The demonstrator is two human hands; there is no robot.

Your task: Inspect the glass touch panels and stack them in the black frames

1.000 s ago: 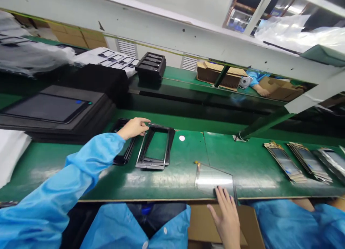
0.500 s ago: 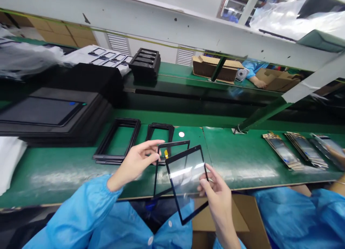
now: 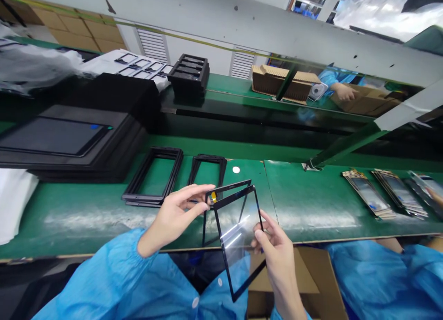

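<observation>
Left hand (image 3: 176, 218) pinches bezel frame (image 3: 231, 187); right hand (image 3: 279, 250) grips touch-panel glass (image 3: 238, 248), over front edge of table (image 3: 308, 200); cardboard box (image 3: 328, 283) below.

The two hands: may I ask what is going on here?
A person's left hand holds a thin black frame by its upper corner; the right hand holds a glass panel by its side. In view, the panel overlaps the frame; whether they touch is unclear. Beyond them, two stacks of black frames lie on the green table.
</observation>
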